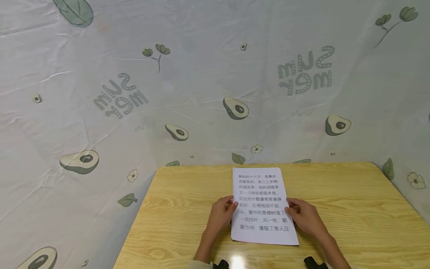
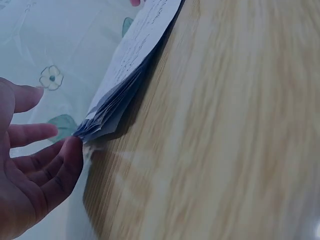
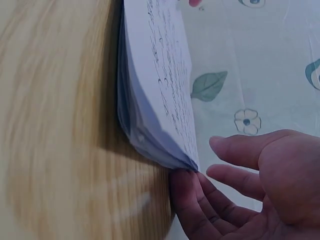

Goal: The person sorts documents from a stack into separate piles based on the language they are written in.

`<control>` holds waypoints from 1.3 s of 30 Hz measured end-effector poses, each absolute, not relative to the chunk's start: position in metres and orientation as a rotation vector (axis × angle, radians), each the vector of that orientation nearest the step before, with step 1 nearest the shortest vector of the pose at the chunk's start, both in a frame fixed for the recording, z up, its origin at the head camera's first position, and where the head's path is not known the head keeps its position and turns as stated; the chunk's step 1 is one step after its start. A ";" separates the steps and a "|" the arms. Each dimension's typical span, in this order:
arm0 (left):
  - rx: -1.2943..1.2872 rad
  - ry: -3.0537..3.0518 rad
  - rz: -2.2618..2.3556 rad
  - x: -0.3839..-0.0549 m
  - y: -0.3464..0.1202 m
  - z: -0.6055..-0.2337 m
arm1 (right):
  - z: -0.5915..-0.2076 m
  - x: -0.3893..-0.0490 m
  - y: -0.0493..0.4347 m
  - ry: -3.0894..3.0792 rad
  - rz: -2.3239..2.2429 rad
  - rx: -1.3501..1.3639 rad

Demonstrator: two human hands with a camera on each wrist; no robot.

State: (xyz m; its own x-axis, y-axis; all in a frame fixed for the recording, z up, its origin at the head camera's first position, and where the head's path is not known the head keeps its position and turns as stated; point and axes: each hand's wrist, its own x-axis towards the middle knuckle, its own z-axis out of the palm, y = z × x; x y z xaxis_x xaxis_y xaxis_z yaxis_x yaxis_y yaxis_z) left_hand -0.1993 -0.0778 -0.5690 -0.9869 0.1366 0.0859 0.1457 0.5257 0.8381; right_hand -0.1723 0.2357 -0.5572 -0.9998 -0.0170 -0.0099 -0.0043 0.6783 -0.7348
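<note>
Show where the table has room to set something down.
The table is bare between its left edge and the left hand, and between the right hand and its right edge. A smaller patch shows between the forearms. Crowded: mid-table, where the paper stack lies between both hands.

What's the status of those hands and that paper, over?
Left hand and right hand touching opposite side edges of the paper stack. Printed side up. Nothing visible blocking either hand.

An avocado-printed sheet hangs behind a glossy wooden table.
</note>
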 end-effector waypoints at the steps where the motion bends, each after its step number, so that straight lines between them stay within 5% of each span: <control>1: -0.253 -2.738 -1.498 -0.199 -0.081 -0.568 | -0.557 -0.173 0.233 2.863 -1.260 -0.031; 39: -0.305 -2.781 -1.392 -0.204 -0.100 -0.579 | -0.559 -0.164 0.218 2.937 -1.229 -0.097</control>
State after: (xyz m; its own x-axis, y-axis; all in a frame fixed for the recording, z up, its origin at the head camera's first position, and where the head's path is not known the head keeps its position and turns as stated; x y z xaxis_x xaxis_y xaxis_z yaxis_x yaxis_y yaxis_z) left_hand -0.2043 -0.1005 -0.5795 -0.9808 0.1666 0.1015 0.1811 0.5840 0.7913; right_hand -0.1639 0.2181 -0.5588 -0.9972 -0.0391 0.0635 -0.0727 0.7007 -0.7097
